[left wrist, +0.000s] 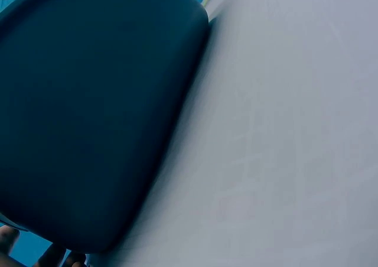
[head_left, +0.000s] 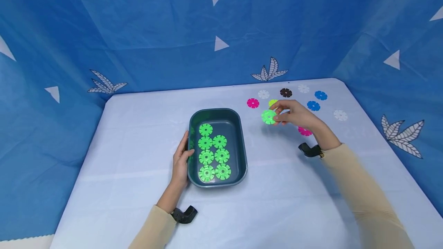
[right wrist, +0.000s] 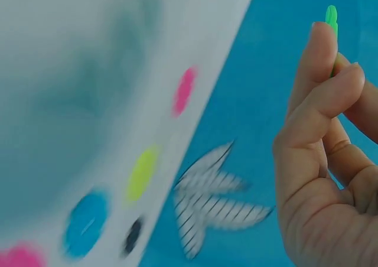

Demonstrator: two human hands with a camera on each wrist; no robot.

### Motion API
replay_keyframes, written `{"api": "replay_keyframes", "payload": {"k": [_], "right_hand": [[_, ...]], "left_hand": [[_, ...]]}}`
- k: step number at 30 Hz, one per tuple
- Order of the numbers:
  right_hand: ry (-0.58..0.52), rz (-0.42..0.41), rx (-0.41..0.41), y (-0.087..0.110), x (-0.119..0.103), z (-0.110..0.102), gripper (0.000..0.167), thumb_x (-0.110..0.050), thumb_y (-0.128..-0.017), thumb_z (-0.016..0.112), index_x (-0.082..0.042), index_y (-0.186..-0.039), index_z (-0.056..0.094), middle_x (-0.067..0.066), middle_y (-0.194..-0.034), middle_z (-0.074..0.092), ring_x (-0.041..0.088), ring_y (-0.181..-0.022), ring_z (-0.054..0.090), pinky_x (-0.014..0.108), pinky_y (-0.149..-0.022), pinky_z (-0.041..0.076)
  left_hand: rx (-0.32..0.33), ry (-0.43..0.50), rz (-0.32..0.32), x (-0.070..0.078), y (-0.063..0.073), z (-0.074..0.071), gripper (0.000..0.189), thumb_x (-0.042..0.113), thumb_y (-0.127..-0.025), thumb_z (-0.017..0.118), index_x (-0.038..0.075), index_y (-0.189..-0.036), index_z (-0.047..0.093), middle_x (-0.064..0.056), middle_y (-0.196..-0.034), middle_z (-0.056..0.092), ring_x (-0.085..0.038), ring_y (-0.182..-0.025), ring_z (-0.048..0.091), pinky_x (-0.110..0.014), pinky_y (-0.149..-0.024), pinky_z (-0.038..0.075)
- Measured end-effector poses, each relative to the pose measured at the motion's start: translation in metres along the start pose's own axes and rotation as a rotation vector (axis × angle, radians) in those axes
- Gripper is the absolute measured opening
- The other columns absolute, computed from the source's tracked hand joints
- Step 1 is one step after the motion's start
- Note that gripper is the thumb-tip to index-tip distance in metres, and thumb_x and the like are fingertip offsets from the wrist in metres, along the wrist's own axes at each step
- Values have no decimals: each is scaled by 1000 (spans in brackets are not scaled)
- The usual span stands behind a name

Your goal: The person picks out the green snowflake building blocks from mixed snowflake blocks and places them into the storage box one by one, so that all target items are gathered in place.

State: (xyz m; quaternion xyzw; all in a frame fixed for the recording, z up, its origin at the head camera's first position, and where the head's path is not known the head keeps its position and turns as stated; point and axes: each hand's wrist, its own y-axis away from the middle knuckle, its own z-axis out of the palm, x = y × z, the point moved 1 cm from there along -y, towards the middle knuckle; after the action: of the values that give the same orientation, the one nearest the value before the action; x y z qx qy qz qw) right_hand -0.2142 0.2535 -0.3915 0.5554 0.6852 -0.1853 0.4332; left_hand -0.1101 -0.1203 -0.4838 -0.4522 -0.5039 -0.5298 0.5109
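My left hand (head_left: 179,166) holds a dark teal plastic tray (head_left: 221,120) by its left side, thumb over the rim and fingers along the outer wall. In the left wrist view the tray's wall (left wrist: 94,113) fills the left half, with fingertips (left wrist: 53,255) at its lower edge. Several green notched interlocking discs (head_left: 206,157) lie in two columns inside, the right column shorter. To the right of the tray, above the table, my right hand (head_left: 297,114) pinches another green interlocking disc (head_left: 268,117) between thumb and fingers. The right wrist view shows that disc edge-on (right wrist: 332,16).
Loose discs lie around and behind my right hand: pink (head_left: 253,103), yellow-green (head_left: 273,102), brown (head_left: 285,93), blue (head_left: 313,105) and white (head_left: 340,115). A white cloth (head_left: 138,137) covers the table. Blue curtains (head_left: 155,30) stand behind and at both sides.
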Motion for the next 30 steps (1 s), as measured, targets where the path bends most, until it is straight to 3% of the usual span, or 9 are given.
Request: {"api": "replay_keyframes", "payload": {"k": [8,13,18,22,30], "right_hand": [[65,-226,-92,-32,-60,45,29,1,-91,62,-4,-120,63,17,-99,59,35,-81,70,39,-66,56],[155,-287,-91,-48,-84,70,28,1,-91,63,-6,-117,68,13,-97,63,28,-74,68,37,-61,56],[229,-289,-90,-62,-92,92,25,0,-90,62,-5,-113,70,11,-91,65,31,-73,68,29,-56,52],[309,-274,-59,-69,-91,105,25,0,-90,62,-3,-113,71,10,-89,68,24,-67,67,26,-56,52],[451,-308,0,-72,-86,125,26,1,-89,61,-2,-113,71,12,-95,72,14,-68,65,27,-65,53]], "left_hand": [[13,-9,-8,-1,1,-2,64,5,-94,41,23,-155,30,5,-163,21,-16,-152,10,-43,-123,9],[14,-1,-2,-2,1,-1,65,6,-94,42,21,-155,29,4,-163,21,-17,-152,10,-44,-123,10],[17,6,1,-2,0,0,64,6,-94,42,20,-155,29,5,-163,22,-16,-152,11,-43,-123,10],[12,11,9,-1,0,0,64,5,-94,42,18,-155,29,4,-163,21,-17,-152,10,-43,-123,9],[0,17,15,-1,1,-1,64,5,-94,42,19,-155,29,2,-164,20,-19,-153,9,-44,-123,8]]}}
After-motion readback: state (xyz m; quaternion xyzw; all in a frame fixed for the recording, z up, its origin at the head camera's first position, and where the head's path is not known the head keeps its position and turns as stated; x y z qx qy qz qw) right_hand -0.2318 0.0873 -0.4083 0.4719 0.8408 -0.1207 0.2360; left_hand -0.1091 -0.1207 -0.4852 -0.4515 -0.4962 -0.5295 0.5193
